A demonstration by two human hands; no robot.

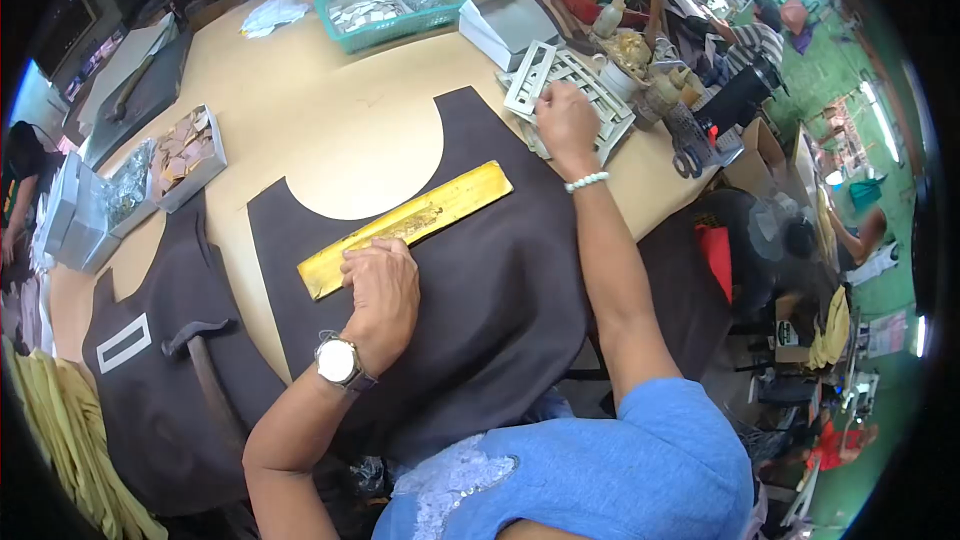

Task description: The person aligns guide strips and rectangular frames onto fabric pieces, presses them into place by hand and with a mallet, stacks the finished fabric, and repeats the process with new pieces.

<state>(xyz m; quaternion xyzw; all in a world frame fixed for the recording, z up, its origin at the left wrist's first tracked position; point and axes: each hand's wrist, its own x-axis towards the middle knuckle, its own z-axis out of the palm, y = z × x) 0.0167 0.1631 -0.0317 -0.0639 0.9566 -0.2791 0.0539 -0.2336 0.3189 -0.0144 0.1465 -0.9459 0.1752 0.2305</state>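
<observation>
Yellow bar [452,204] (just one), lying across one dark panel [490,290]; left hand [382,290] atop, fingers bent, clasped or merely resting, cannot tell. Right hand [568,125] at several pale frames [592,82], grip unclear. Beyond: one teal basket [400,33].

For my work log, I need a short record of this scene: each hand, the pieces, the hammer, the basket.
left hand: fingers on the yellow bar
right hand: at the white frames; exact grip unclear
nearer dark piece: under the yellow bar
second dark piece: at left, bearing the hammer and a single white frame
teal basket: far side of table, holding small pale pieces and a clear bag
</observation>
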